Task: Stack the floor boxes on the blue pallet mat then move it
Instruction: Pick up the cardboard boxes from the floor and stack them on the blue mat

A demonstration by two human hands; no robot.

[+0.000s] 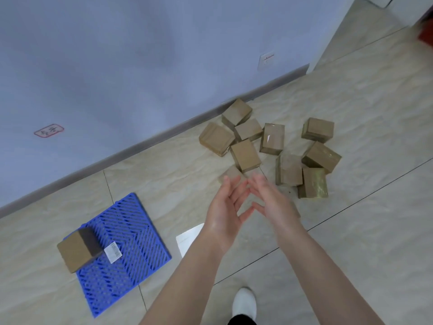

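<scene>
A blue pallet mat lies on the tiled floor at the lower left. One brown cardboard box stands on its near-left corner, beside a white barcode label. Several more brown boxes lie scattered on the floor near the wall at centre right. My left hand and my right hand are held out side by side, fingers apart, palms facing each other, empty. They hover just in front of the nearest small box, partly hiding it.
A grey-blue wall with a dark baseboard runs diagonally behind the boxes. A wall socket sits low on it. My white shoe is at the bottom. A red object shows at the right edge.
</scene>
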